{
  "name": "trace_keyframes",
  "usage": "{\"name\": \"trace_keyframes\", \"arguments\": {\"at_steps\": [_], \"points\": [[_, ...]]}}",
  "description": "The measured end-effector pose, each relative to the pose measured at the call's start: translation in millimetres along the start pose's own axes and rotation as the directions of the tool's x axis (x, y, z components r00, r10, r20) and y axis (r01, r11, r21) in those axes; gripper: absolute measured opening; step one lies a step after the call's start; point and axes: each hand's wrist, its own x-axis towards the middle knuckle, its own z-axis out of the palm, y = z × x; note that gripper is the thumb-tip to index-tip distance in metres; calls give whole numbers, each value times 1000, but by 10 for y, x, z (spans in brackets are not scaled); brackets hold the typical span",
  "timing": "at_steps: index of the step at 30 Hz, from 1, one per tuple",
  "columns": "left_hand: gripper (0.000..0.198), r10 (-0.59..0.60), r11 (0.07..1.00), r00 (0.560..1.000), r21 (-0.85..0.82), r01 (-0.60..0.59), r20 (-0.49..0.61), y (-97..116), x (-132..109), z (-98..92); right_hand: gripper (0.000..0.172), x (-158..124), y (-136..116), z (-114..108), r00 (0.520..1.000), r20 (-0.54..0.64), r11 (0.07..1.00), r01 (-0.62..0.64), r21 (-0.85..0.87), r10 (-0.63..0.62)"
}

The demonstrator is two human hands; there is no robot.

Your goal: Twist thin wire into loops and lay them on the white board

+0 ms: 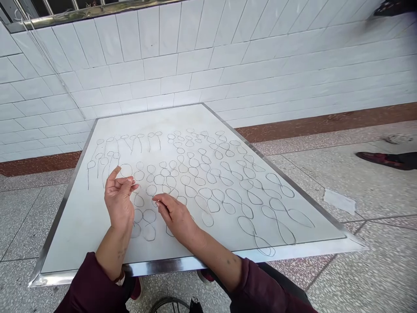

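Observation:
My left hand [120, 203] is raised above the near left part of the white table [71, 243], palm turned up. Its thumb and fingers pinch a thin wire with a round loop [126, 164] beside the fingertips. To the right of it, my right hand [178, 217] hovers palm down, thumb and forefinger pressed together on what looks like a wire end. How the wire runs between the hands is too fine to follow. Many figure-eight wires [286, 210] cover the middle and right of the tabletop. At the back left lie single-loop wires with straight tails [149, 144].
A metal rim [163, 265] edges the table, which stands by a white tiled wall [156, 69]. A person's shoe [384, 160] is on the speckled floor at right, near a white paper [339, 201]. Part of a wheel-like ring [169, 300] shows below the table.

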Motion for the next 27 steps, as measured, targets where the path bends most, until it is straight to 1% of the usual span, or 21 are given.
{"name": "trace_keyframes", "arguments": {"at_steps": [3,5,10,13,20,23,27], "points": [[50,-2,1000,1000,-4,2,-5,5,18,-9,16,-14,27,18,1000,-6,1000,10,-5,-10],[51,-6,1000,1000,-1,6,-9,4,31,-17,15,-20,47,21,999,-1,999,39,-29,-39],[54,-23,1000,1000,17,23,3,-4,52,-38,21,-37,83,19,987,7,973,162,-163,-163],[53,-27,1000,1000,16,27,14,-7,56,-45,23,-50,89,17,980,4,953,196,-231,-201],[51,-15,1000,1000,-9,15,5,-7,60,-39,24,-51,70,18,963,1,917,258,-304,-270],[50,-20,1000,1000,-3,20,0,-21,63,-41,25,-54,72,30,955,24,892,284,-351,-294],[47,-32,999,999,0,32,22,-47,67,-54,24,-79,86,36,937,75,860,342,-379,-340]]}}
